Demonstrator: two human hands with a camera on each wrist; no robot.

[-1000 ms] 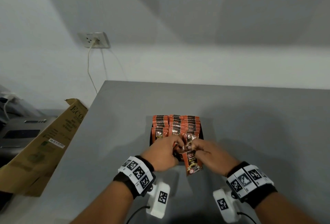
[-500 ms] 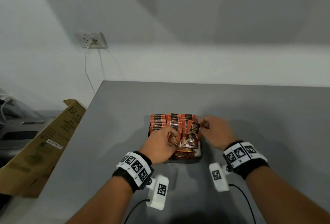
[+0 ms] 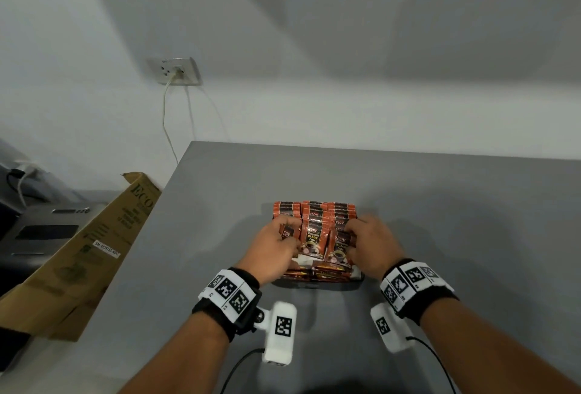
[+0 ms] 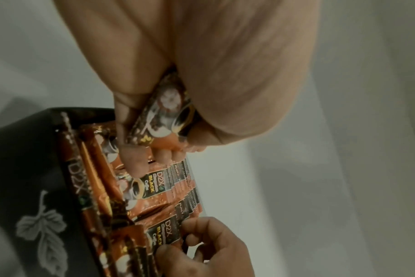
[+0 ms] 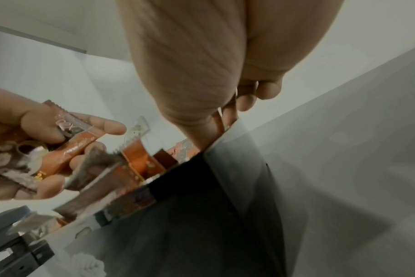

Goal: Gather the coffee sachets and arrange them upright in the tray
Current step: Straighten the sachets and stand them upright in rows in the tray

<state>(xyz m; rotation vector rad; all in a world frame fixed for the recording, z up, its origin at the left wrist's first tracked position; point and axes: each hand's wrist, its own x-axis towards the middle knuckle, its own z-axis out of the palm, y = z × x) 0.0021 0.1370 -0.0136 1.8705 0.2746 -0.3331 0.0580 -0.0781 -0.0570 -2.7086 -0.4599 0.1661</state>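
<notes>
A black tray (image 3: 314,284) with a leaf print (image 4: 36,224) sits mid-table. Orange-and-black coffee sachets (image 3: 314,214) stand upright in rows at its back, and several more lie flat at its front (image 3: 317,272). My left hand (image 3: 273,246) grips one sachet (image 4: 161,116) over the tray's left column. My right hand (image 3: 364,238) is at the right column, where its thumb and fingers (image 4: 197,236) pinch the top of an upright sachet (image 4: 163,234). In the right wrist view my right hand's fingertips (image 5: 228,116) reach over the tray's dark wall (image 5: 183,187).
The grey table (image 3: 456,236) runs back to a white wall. A wall socket with a cable (image 3: 176,71) is at the upper left. A long cardboard box (image 3: 81,255) leans off the table's left edge, over a grey machine (image 3: 37,230).
A second ago both hands held one sachet in front of the tray. The right hand then stood it in the right column. Now both hands are over the front upright sachets.
</notes>
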